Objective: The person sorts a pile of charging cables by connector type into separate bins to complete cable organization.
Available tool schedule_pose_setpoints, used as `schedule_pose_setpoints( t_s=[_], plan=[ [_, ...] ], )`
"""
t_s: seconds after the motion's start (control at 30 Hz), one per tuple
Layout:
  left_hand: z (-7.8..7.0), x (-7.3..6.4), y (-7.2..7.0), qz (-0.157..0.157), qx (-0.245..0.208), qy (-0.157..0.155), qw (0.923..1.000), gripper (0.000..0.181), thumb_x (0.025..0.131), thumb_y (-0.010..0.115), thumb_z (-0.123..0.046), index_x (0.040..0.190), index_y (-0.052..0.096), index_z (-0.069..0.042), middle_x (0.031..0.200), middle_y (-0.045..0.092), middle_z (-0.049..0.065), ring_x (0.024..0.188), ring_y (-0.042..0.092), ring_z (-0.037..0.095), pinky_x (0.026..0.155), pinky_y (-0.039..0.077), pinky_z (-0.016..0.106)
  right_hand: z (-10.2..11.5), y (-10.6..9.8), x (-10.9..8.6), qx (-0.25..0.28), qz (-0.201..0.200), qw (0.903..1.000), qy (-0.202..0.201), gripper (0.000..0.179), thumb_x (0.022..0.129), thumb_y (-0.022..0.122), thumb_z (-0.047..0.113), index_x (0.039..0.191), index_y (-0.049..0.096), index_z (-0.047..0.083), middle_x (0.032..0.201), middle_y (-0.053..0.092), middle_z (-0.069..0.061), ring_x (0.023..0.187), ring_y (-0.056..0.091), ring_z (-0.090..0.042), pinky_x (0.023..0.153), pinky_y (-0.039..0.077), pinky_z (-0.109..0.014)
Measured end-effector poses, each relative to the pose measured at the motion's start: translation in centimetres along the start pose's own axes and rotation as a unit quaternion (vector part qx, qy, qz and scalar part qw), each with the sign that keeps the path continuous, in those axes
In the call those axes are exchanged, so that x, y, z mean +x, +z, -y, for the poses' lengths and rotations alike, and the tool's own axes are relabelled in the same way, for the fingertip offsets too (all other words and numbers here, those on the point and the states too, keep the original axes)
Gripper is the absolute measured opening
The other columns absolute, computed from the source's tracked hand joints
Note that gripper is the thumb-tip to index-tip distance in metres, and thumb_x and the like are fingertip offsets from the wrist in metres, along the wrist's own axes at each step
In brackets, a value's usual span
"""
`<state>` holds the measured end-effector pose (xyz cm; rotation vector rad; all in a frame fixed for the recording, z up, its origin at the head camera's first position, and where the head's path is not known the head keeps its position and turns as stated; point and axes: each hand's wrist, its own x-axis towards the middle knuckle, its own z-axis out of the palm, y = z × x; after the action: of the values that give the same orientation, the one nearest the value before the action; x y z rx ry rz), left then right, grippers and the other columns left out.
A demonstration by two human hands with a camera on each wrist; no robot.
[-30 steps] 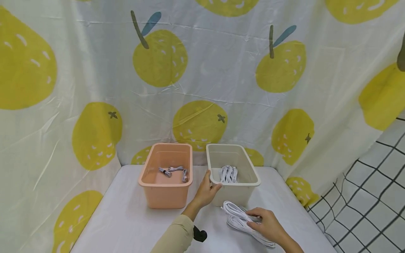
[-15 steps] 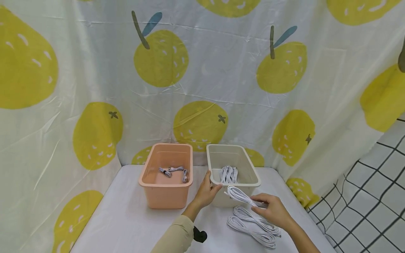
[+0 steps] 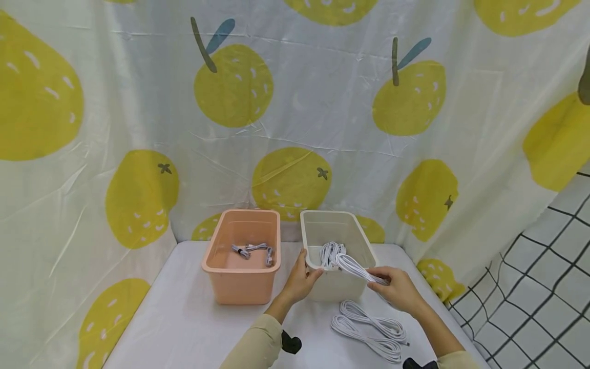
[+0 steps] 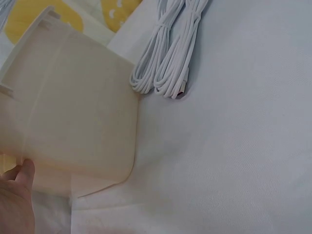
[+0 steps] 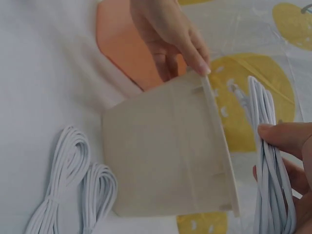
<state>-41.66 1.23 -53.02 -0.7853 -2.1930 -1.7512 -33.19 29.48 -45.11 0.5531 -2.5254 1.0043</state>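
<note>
My right hand [image 3: 394,291] pinches a bundled white cable [image 5: 267,161] between thumb and fingers, over the front rim of the beige bin [image 3: 340,284]. In the head view the bundle's looped end hangs over the opening, overlapping another white cable bundle [image 3: 331,253] inside. My left hand [image 3: 299,279] holds the bin's front left corner, thumb on the front, as the right wrist view also shows. Two more white cable bundles [image 3: 369,330] lie side by side on the table in front of the bin; they appear in both wrist views too.
Left of the beige bin stands an orange bin [image 3: 241,287] with several short cables [image 3: 256,246] in it. Both bins stand on a white-covered table [image 3: 184,318]. A fruit-patterned curtain [image 3: 322,92] hangs behind, and a black wire grid [image 3: 530,277] is at the right.
My right hand has lifted one white cable bundle off the pile on the table and carried it up and forward to the beige bin's rim. My left hand has stayed on the bin.
</note>
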Motion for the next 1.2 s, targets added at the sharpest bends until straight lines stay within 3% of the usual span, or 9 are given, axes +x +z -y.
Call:
schedule_pose_setpoints(
  t_s=[0.13,0.27,0.43,0.6,0.8,1.0,1.2],
  plan=[
    [-1.2,-0.3,-0.1,-0.006,0.001,0.015,0.9999,0.076,0.102,0.065,-0.006,0.159,0.016,0.008,0.148,0.041,0.033,0.138,0.044,0.046,0.104,0.046,0.057,-0.1,-0.4,1.2,0.004,0.009,0.9998,0.014,0.03,0.087,0.085,0.009,0.114,0.077,0.0,0.107,0.075,-0.009,0.097,0.07,-0.027,0.077,0.058,-0.031],
    [-1.0,-0.1,-0.1,-0.007,0.006,0.017,0.9998,0.075,0.101,0.066,-0.006,0.158,0.018,0.008,0.148,0.042,0.032,0.138,0.045,0.045,0.104,0.046,0.057,0.0,-0.7,2.7,-0.003,0.011,0.9998,0.018,0.031,0.085,0.086,0.009,0.113,0.078,-0.001,0.107,0.075,-0.012,0.099,0.071,-0.03,0.077,0.058,-0.032],
    [0.3,0.2,0.1,-0.018,0.001,0.019,0.9997,0.076,0.1,0.067,-0.004,0.159,0.019,0.005,0.147,0.043,0.03,0.138,0.045,0.044,0.104,0.044,0.06,0.1,-0.6,4.5,-0.011,0.009,0.9996,0.026,0.03,0.083,0.087,0.007,0.11,0.079,-0.001,0.104,0.076,-0.013,0.092,0.072,-0.028,0.072,0.058,-0.031],
    [0.2,0.1,0.1,-0.012,0.005,0.005,0.9999,0.079,0.101,0.068,-0.008,0.16,0.017,0.004,0.152,0.039,0.03,0.139,0.044,0.043,0.105,0.044,0.057,0.2,-0.4,6.2,-0.016,0.01,0.9984,0.054,0.029,0.083,0.087,0.009,0.11,0.079,0.0,0.1,0.076,-0.012,0.085,0.07,-0.023,0.067,0.055,-0.029],
    [-0.1,0.3,-0.3,0.003,0.003,-0.007,1.0,0.082,0.103,0.066,-0.015,0.162,0.012,0.003,0.159,0.031,0.029,0.144,0.039,0.042,0.108,0.042,0.056,0.5,-0.2,8.2,-0.002,0.012,0.9967,0.08,0.034,0.085,0.085,0.013,0.114,0.077,-0.002,0.104,0.075,-0.017,0.094,0.072,-0.033,0.072,0.056,-0.034],
    [0.0,0.3,-0.5,0.002,0.004,-0.01,0.9999,0.082,0.103,0.067,-0.015,0.162,0.013,0.001,0.157,0.035,0.028,0.143,0.039,0.042,0.108,0.041,0.056,0.8,0.7,10.1,0.01,0.021,0.9957,0.09,0.032,0.085,0.084,0.009,0.113,0.077,-0.005,0.103,0.075,-0.017,0.094,0.071,-0.033,0.073,0.056,-0.034],
    [-0.1,0.1,-0.3,0.01,0.001,-0.005,0.9999,0.079,0.103,0.066,-0.015,0.162,0.015,0.0,0.155,0.038,0.027,0.143,0.04,0.041,0.108,0.042,0.055,0.7,1.9,12.1,0.003,0.006,0.9937,0.112,0.03,0.083,0.084,0.01,0.109,0.078,-0.004,0.098,0.075,-0.013,0.09,0.068,-0.027,0.076,0.053,-0.035]
  ],
)
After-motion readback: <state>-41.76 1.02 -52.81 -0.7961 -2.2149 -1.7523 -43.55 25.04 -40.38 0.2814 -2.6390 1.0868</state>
